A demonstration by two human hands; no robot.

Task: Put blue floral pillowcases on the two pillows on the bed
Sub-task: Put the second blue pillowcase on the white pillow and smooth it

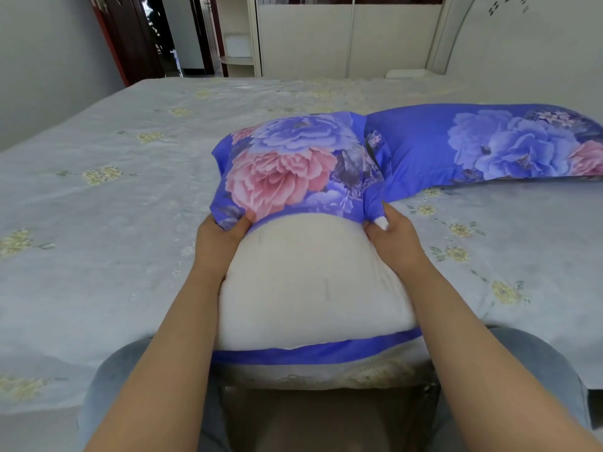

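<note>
A white pillow (313,282) lies on the bed in front of me, its far half inside a blue floral pillowcase (293,168). My left hand (222,233) grips the case's open edge at the pillow's left side. At the right side, my right hand (388,233) grips the same edge. A blue strip of the case (313,350) shows under the pillow's near end. A second pillow (489,148), fully covered in a matching blue floral case, lies flat to the right.
The bed (98,207) is covered with a grey sheet printed with pale yellow flowers. My knees in grey trousers (124,370) press against the bed's near edge. A wardrobe (326,37) and an open doorway (163,34) stand beyond the far side.
</note>
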